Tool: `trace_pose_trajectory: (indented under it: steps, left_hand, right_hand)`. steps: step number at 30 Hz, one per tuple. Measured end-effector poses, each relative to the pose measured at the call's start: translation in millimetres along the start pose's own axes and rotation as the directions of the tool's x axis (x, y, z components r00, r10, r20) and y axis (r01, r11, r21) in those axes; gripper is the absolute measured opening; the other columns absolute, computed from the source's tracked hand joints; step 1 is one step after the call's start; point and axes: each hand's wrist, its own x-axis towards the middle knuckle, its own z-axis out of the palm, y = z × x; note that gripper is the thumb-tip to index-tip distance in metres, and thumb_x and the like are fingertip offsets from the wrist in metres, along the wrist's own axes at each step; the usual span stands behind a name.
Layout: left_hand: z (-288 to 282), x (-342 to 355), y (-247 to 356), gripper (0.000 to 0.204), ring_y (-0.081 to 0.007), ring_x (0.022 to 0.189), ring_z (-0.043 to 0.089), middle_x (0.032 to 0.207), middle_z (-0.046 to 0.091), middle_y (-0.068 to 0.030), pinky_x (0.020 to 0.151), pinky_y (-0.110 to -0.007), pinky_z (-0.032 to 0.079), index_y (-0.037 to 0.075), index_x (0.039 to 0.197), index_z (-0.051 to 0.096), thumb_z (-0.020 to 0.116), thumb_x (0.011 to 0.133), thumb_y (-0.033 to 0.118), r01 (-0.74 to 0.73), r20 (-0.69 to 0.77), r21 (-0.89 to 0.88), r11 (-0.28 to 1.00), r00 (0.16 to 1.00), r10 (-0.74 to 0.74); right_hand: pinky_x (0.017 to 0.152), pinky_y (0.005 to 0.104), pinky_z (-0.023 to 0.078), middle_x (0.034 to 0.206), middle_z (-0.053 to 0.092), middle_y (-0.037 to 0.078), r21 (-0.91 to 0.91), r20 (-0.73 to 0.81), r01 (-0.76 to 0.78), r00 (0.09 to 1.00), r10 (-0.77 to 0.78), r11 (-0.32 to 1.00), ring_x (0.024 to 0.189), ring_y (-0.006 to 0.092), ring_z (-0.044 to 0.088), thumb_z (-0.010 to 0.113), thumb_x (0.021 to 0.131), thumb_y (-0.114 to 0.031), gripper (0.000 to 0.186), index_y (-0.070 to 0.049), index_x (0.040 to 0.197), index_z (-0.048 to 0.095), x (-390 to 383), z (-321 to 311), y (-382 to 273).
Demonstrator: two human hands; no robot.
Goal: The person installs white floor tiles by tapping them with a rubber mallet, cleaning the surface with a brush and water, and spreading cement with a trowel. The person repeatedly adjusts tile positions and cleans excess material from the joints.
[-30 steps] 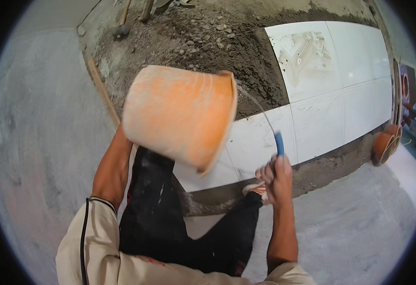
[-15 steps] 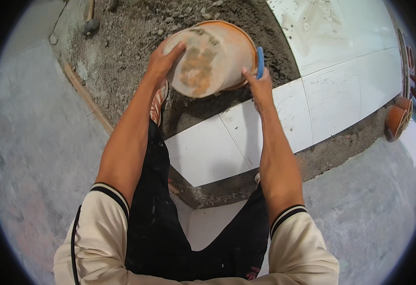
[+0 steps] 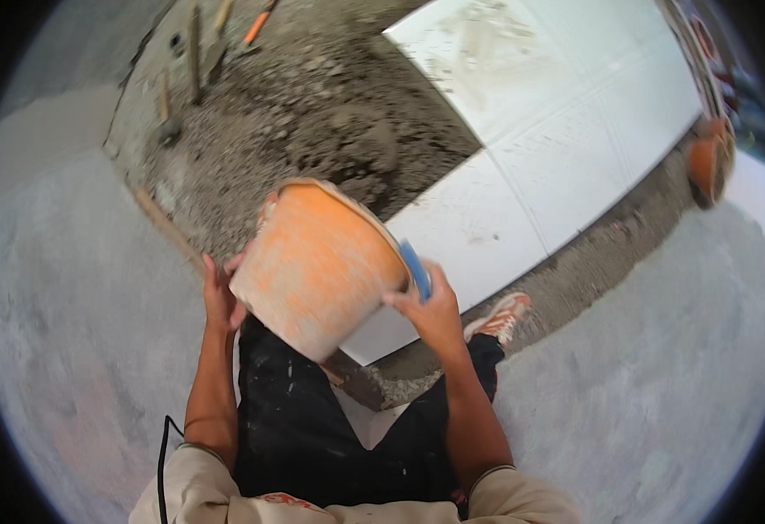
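Note:
An orange bucket (image 3: 317,271), smeared with pale grey mortar, is tilted in the air above my legs. Its rim faces up and away to the right, so the inside is hidden. My right hand (image 3: 428,310) grips the rim side beside a blue strip (image 3: 415,272), thumb on the outer wall. At the bottom edge my left hand (image 3: 222,297) supports the bucket with its fingers somewhat spread. Beyond the bucket lies a bed of rough grey mortar (image 3: 312,113), partly darker and wet-looking.
White floor tiles (image 3: 566,157) border the mortar on the right, with smears on one. A mallet (image 3: 168,131), wooden-handled tools (image 3: 195,57) and an orange-handled tool (image 3: 260,24) lie far left. More orange buckets (image 3: 707,170) stand at right. A wooden strip (image 3: 168,229) edges the grey floor (image 3: 77,288).
The bucket has come back toward my body and turned, showing its orange side instead of its base. Both hands moved nearer with it. My right foot now shows beside the tiles.

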Motion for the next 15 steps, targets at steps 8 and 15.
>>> trace_pose_trajectory:
  steps: [8,15]
  left_hand:
    - [116.6,12.6,-49.8,0.08,-0.0235,0.132,0.057,0.147,0.058,-0.0133,0.108,-0.044,0.045,0.004,0.151,0.05,0.05,0.102,0.068,0.18,0.009,0.668,0.722,0.968,-0.249]
    - [4.3,-38.9,-16.9,0.08,-0.0301,0.129,0.059,0.143,0.06,-0.0152,0.106,-0.048,0.046,0.006,0.153,0.048,0.06,0.098,0.063,0.37,-0.397,0.824,0.43,0.917,-0.028]
  right_hand:
    - [0.059,0.029,0.044,0.07,0.061,-0.001,-0.229,-0.527,-0.231,0.846,0.079,0.946,0.063,0.0074,0.052,0.081,0.088,-0.024,0.023,-0.003,0.088,0.071,-114.7,-277.1,-17.0]
    - [0.063,0.0382,0.045,0.068,0.058,0.009,-0.6,-0.532,-0.168,0.814,-0.234,0.782,0.064,0.0185,0.053,0.08,0.086,-0.04,0.04,-0.002,0.088,0.069,-17.4,-493.1,29.6]
